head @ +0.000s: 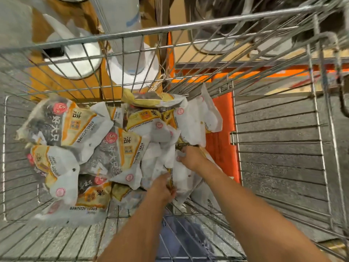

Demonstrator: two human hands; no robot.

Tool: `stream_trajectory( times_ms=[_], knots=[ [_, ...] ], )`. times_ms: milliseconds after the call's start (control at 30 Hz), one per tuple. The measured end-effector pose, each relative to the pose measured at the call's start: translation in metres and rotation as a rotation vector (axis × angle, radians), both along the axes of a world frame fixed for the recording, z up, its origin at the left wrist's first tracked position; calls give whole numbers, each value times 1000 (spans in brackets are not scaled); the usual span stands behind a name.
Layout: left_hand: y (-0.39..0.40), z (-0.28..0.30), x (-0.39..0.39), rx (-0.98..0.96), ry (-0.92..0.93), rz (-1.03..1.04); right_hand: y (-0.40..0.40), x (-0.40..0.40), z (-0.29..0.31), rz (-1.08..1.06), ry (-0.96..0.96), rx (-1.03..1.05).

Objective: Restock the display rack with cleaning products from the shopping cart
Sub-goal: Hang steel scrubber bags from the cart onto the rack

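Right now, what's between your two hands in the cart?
In the head view, a crumpled white steel scourer packet fills the gap between the left hand and the right hand; both grip it inside the wire shopping cart.

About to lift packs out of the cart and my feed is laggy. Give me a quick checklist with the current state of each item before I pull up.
1. Left hand has a pack: ok, fingers curl into the white scourer packs near the cart's middle.
2. Right hand has a pack: ok, it grips the white pack beside the orange panel.
3. Each hand holds one pack only: cannot tell, the wrappers overlap.
4. Stock left in the shopping cart: ok, many steel scourer packs lie on the left side.
5. Lift path over the cart rim: ok, nothing crosses above the hands.
6. Display rack ready: cannot tell, not identifiable in this view.
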State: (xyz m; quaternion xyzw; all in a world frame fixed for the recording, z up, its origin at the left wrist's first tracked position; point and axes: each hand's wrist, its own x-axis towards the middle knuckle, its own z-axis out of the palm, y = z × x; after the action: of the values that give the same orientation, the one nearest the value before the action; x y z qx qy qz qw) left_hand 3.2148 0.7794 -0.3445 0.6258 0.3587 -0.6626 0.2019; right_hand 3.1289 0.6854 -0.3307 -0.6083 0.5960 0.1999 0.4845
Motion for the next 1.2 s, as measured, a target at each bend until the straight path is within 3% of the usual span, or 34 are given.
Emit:
stream_trajectory(
  times_ms=[267,633,800,1000,1200],
  knots=[
    [-9,37,8,-60,0,-169,4,-4,39,-257,-28,-42],
    [-14,169,39,-396,-85,-403,-2,-18,170,-403,-175,-312],
    [18,230,61,-533,-345,-304,25,-1,224,-428,-516,-328],
    [74,311,84,-747,-588,-160,61,34,287,-503,-980,-205],
    [152,385,112,-973,-811,56,97,79,352,-357,-1266,3]
  ],
)
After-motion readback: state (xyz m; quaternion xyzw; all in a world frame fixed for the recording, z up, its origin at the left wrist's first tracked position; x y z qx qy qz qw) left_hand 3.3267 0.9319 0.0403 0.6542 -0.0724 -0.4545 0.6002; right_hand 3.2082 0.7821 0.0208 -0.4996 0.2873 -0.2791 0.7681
